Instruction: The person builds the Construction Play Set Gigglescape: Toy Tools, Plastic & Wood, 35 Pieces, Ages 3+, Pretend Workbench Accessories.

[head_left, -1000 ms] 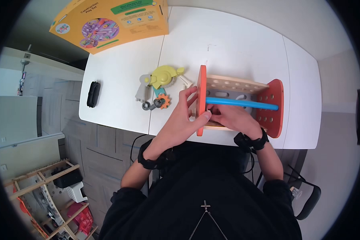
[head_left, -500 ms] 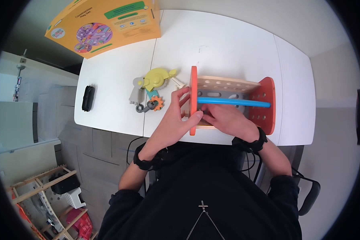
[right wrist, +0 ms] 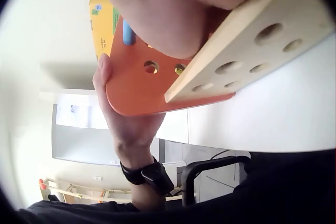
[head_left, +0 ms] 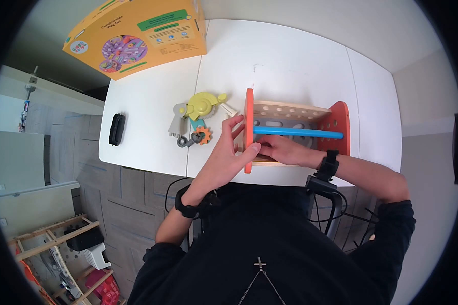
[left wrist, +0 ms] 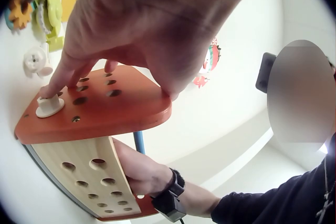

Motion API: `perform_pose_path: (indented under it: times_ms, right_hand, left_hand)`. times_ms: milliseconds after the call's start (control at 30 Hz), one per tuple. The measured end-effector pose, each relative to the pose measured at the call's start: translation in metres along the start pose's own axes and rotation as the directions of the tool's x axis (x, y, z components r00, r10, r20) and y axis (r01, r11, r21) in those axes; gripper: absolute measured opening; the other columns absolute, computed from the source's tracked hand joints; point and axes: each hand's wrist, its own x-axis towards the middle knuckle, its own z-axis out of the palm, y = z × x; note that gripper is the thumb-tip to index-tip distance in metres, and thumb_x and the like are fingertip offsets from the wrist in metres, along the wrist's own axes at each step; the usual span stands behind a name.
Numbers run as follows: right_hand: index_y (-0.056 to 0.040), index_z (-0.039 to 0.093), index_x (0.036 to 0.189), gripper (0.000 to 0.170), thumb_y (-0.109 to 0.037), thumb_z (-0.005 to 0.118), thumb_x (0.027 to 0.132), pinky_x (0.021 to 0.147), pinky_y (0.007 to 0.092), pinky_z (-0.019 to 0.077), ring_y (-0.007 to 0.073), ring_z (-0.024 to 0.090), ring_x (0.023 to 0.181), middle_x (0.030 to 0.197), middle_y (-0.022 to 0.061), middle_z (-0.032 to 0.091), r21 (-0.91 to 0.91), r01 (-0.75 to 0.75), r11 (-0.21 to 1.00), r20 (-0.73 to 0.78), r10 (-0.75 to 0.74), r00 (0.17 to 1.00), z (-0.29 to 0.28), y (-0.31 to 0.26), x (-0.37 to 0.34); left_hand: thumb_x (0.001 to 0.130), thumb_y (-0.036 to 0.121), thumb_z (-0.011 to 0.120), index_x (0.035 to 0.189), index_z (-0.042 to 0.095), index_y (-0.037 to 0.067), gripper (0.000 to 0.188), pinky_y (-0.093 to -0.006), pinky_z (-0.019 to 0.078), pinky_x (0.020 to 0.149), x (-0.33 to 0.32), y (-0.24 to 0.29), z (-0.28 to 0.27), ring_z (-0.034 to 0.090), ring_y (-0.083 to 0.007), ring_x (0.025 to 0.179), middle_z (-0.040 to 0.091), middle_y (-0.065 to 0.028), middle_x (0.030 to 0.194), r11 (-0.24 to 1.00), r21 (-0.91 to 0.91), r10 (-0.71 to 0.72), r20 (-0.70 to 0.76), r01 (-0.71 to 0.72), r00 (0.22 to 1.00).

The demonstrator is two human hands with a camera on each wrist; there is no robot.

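A toy toolbox stands on the table, with orange end panels [head_left: 249, 127], perforated wooden sides [left wrist: 100, 176] and a blue rod handle [head_left: 300, 132]. My left hand [head_left: 226, 155] grips its left end panel, thumb at the edge and fingers over the outer face. In the left wrist view, the index fingertip presses on the head of a white toy bolt [left wrist: 50, 108] that sits in a corner hole. My right hand [head_left: 287, 151] reaches inside the box below the rod, fingers bent close to that panel's inner face. Its fingertips are hidden, so I cannot tell what they hold.
Left of the box lie a yellow-green toy saw [head_left: 201, 104], a grey toy piece [head_left: 177, 124], an orange gear [head_left: 204, 134] and an off-white bolt [head_left: 229, 109]. Farther left is a black case [head_left: 117, 129]. A yellow carton [head_left: 158, 43] stands at the table's back left.
My right elbow has swung outward to the right, and the wrist has turned, while the hand stays inside the box. The left hand keeps its hold on the end panel.
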Motion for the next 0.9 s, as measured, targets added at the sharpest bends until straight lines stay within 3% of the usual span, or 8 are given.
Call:
perform_pose_path:
  times_ms: [133,233,433,633,733,900]
  right_hand:
    - [-0.0002,0.062,0.126,0.034,-0.03,0.059,0.11,0.091,0.0369,0.0518,0.0178,0.063,0.102,0.11,0.0086,0.067,0.118,-0.048,0.992,0.002,0.048,0.999,0.001,-0.005,-0.003]
    - [-0.0026,0.06,0.123,0.029,-0.028,0.059,0.11,0.093,0.0356,0.051,0.0153,0.06,0.103,0.11,0.0064,0.063,0.068,-0.05,0.996,0.075,0.045,0.996,-0.006,-0.015,-0.008]
    - [-0.0035,0.06,0.122,0.025,-0.022,0.066,0.107,0.093,0.0341,0.0507,0.0149,0.06,0.104,0.111,0.0074,0.062,0.293,-0.147,0.945,0.075,0.13,0.989,-0.003,-0.013,-0.002]
    - [-0.0026,0.061,0.126,0.026,-0.023,0.063,0.109,0.096,0.0347,0.0509,0.0153,0.061,0.107,0.113,0.0073,0.065,0.121,-0.099,0.988,0.122,0.084,0.989,-0.007,-0.013,-0.003]
    - [-0.0027,0.063,0.124,0.024,-0.021,0.063,0.108,0.096,0.0346,0.0509,0.0153,0.062,0.108,0.113,0.0074,0.066,0.211,-0.168,0.963,0.076,0.155,0.985,-0.006,-0.014,-0.001]
    - [-0.0024,0.065,0.128,0.027,-0.02,0.063,0.107,0.098,0.035,0.0511,0.0162,0.063,0.11,0.115,0.0077,0.067,0.137,-0.099,0.986,0.092,0.087,0.992,-0.006,-0.015,-0.002]
  left_hand:
    - [0.102,0.031,0.074,0.16,0.021,-0.003,0.086,-0.054,0.0443,0.117,0.0,0.0,0.0,0.031,-0.0391,0.162,0.034,-0.0276,0.167,1.0,0.002,-0.004,0.005,0.004,1.0]
    - [0.102,0.031,0.074,0.16,0.02,-0.002,0.086,-0.0549,0.0435,0.118,0.0,0.002,0.0,0.031,-0.0392,0.162,0.034,-0.0274,0.167,1.0,0.01,-0.012,0.009,0.012,1.0]
    - [0.102,0.03,0.074,0.16,0.02,-0.002,0.085,-0.0553,0.0441,0.117,-0.001,0.001,0.0,0.03,-0.0395,0.162,0.034,-0.0275,0.166,1.0,0.001,-0.002,0.004,0.002,1.0]
    - [0.103,0.029,0.074,0.16,0.021,-0.002,0.084,-0.054,0.0453,0.116,0.0,0.0,0.001,0.03,-0.0394,0.162,0.033,-0.0272,0.167,1.0,-0.006,0.005,0.009,-0.005,1.0]
    - [0.103,0.028,0.074,0.16,0.021,-0.002,0.084,-0.0539,0.0454,0.116,-0.001,0.001,0.0,0.03,-0.0396,0.162,0.033,-0.0273,0.167,1.0,-0.006,0.008,0.01,-0.008,1.0]
    - [0.103,0.028,0.073,0.16,0.021,-0.002,0.083,-0.0535,0.0455,0.117,0.0,0.0,0.0,0.03,-0.0399,0.162,0.033,-0.0274,0.167,1.0,0.0,0.009,0.013,-0.009,1.0]
